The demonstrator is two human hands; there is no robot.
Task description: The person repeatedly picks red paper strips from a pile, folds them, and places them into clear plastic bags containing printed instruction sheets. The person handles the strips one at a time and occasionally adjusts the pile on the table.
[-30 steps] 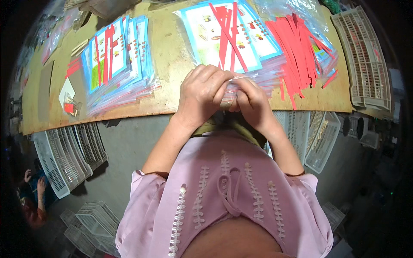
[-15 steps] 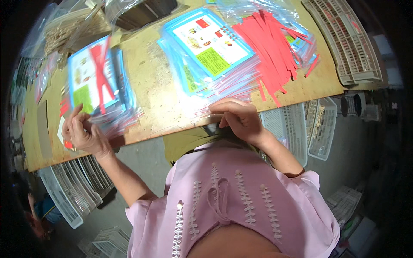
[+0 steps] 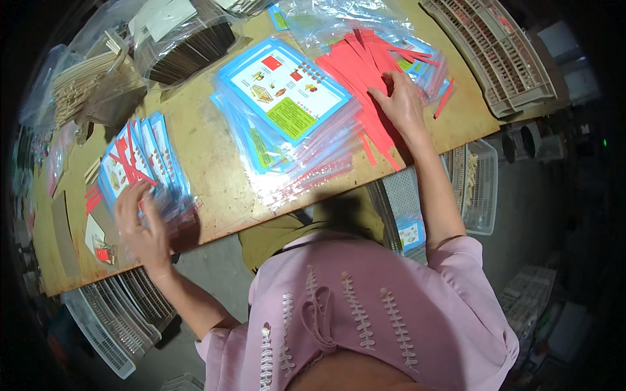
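Observation:
My right hand (image 3: 403, 107) rests on a fanned pile of red paper strips (image 3: 355, 72), thumb and fingers apart. My left hand (image 3: 145, 228) is at the near edge of the left stack of clear bags with blue-bordered printed cards (image 3: 156, 146), its fingers spread and nothing visible in them. Several red strips (image 3: 124, 159) lie loose and crossed on top of that stack. Between my hands sits a larger, slanting stack of bagged cards (image 3: 287, 91), its top card showing small pictures and a green block.
A clear bag of dark flat pieces (image 3: 192, 49) and a bag of thin wooden sticks (image 3: 81, 88) stand at the back left. A beige plastic crate (image 3: 492, 55) lies at the far right. White baskets (image 3: 481, 189) sit below the wooden table's (image 3: 215, 212) front edge.
My right hand has moved from the front edge of the middle stack up and right onto the red strips. My left hand has shifted slightly, and the strips on the left stack lie differently.

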